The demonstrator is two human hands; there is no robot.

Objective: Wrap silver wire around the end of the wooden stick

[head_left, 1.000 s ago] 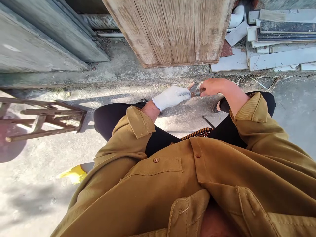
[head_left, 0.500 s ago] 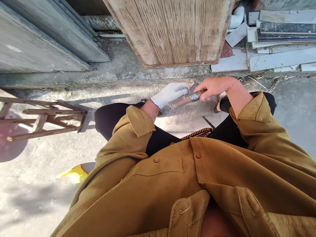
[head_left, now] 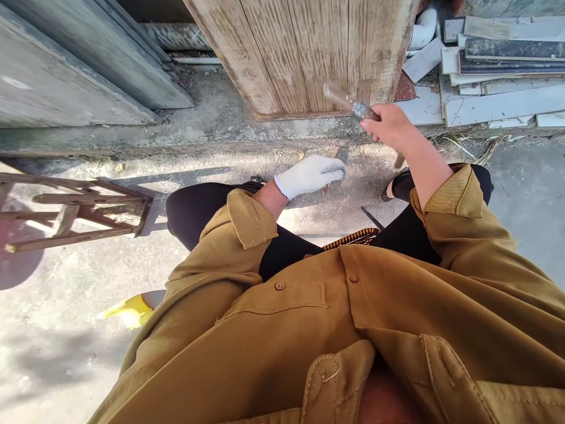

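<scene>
My left hand (head_left: pixel 311 175), in a white knit glove, is low over the ground between my legs. Its fingers are closed round a thin reddish-brown piece (head_left: pixel 336 152), which shows above and below the glove; its kind I cannot make out. Higher and to the right, my bare right hand (head_left: pixel 388 125) grips a wire-bound hand tool (head_left: pixel 342 98). Silvery wire is wound round the tool's middle, and its handle end shows below my wrist. The tool's brownish head points up and left, blurred by motion, in front of the wooden panel.
A weathered wooden panel (head_left: pixel 300 59) stands ahead on a concrete ledge (head_left: pixel 212 126). Stacked tile strips (head_left: pixel 507 106) lie at the right. A wooden frame stool (head_left: pixel 79 215) lies at the left, near something yellow (head_left: pixel 132 312). A woven seat edge (head_left: pixel 353 238) shows beneath me.
My right hand has raised the tool up and away from the left glove, tilting its head upward. My left hand has shifted slightly right and down, still closed.
</scene>
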